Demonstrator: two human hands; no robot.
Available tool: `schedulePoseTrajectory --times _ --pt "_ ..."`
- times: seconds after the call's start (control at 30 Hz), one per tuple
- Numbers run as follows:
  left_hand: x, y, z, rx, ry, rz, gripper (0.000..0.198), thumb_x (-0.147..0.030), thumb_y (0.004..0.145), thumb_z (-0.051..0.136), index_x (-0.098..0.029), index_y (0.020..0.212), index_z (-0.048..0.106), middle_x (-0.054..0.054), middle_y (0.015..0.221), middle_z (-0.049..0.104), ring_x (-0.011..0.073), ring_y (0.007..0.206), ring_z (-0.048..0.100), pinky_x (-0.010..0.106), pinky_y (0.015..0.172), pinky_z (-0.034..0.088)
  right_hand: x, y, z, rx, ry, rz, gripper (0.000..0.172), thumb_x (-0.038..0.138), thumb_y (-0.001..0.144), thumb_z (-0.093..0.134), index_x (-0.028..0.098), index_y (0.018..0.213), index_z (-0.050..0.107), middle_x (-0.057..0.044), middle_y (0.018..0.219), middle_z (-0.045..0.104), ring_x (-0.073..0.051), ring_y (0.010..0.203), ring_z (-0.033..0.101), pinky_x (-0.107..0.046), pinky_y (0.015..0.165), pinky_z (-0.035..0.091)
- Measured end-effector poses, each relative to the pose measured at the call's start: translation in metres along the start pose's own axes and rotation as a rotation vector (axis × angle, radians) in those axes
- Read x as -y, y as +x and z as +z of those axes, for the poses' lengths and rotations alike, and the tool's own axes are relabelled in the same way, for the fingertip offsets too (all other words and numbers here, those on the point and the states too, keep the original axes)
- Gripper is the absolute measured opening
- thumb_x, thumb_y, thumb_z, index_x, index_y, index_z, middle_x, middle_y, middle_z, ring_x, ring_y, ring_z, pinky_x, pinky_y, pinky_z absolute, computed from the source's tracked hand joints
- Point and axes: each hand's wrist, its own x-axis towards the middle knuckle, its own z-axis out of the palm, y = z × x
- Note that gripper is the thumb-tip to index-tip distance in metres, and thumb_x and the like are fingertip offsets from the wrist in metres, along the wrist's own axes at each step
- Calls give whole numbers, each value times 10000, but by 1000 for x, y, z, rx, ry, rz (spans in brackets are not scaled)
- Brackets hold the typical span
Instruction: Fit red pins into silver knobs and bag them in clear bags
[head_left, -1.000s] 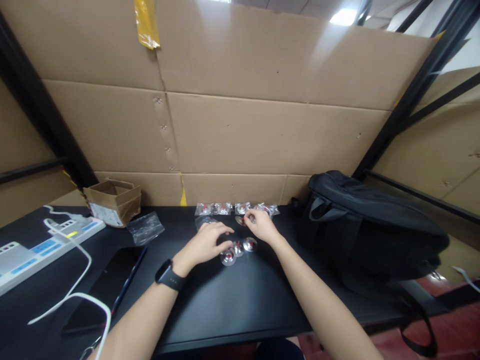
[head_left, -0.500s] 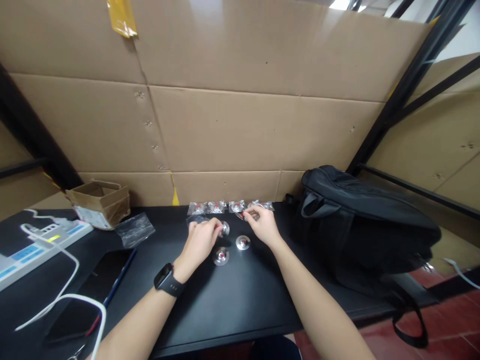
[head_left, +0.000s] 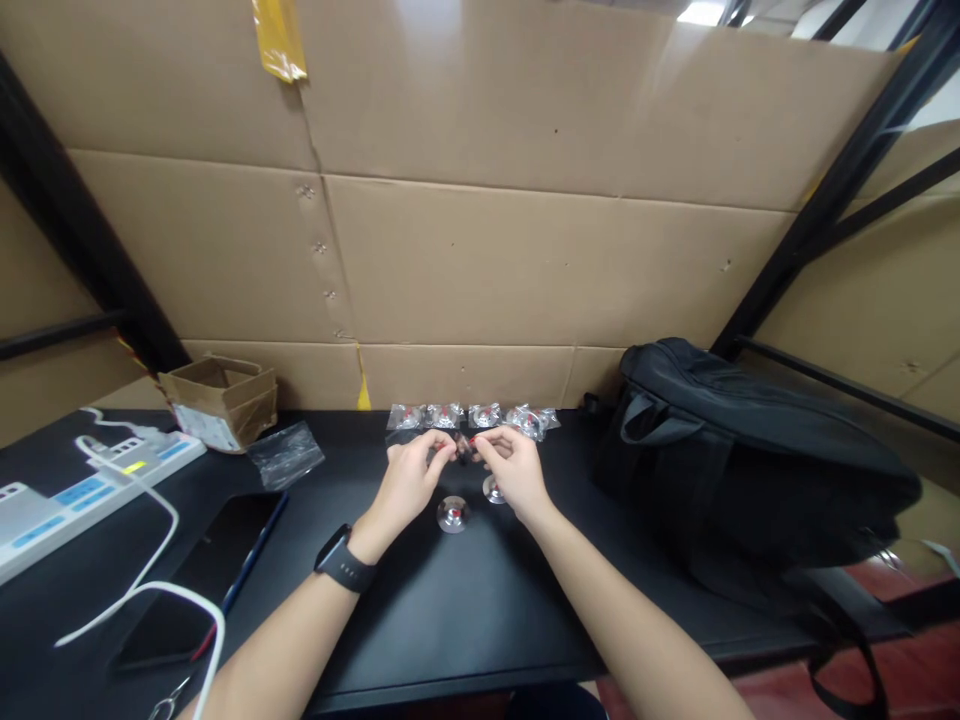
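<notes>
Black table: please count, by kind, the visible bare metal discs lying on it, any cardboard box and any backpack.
Bare metal discs: 2 (one partly behind the right hand)
Open cardboard box: 1
Black backpack: 1
Total: 4

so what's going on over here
A person at a black table has the left hand and right hand close together, pinching small pieces with red on them, too blurred to make out. One metal disc lies loose in front; a second disc is partly hidden by the right hand. Behind, clear packets line the cardboard wall.
</notes>
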Motion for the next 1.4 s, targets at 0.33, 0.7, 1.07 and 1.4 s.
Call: schedulePoseTrajectory --times 0.33,0.7,1.07,1.4 --pt "3 -2 5 -75 -178 38 278 -425 963 494 -210 890 654 27 904 747 182 841 688 269 788 491 4 -4 -1 210 382 177 310 410 735 818 167 761 626 -107 1176 706 -228 991 707 -421 894 585" --pt "7 -2 6 -37 -145 35 258 -412 958 515 -221 909 682 18 930 751 179 866 687 285 834 493 3 -5 0 221 491 308 473 385 731 826 232 1155 686 -75 1094 696 -233 1004 679 -421 780 637" --pt "18 4 -4 16 -58 42 317 -445 981 443 -246 988 690 17 991 757 194 924 692 291 872 482 8 -4 -8 297 485 309 524 259 604 912 202 1092 728 -65 1096 667 -204 928 700 -445 874 625" --pt "89 0 -6 236 550 -163 482 -362 943 422 -251 1407 491 161 1486 486 357 1332 460 589 1024 350 4 5 -19 145 201 243 566 330 565 913 203 1066 684 -67 1047 673 -173 770 700 -266 578 600"
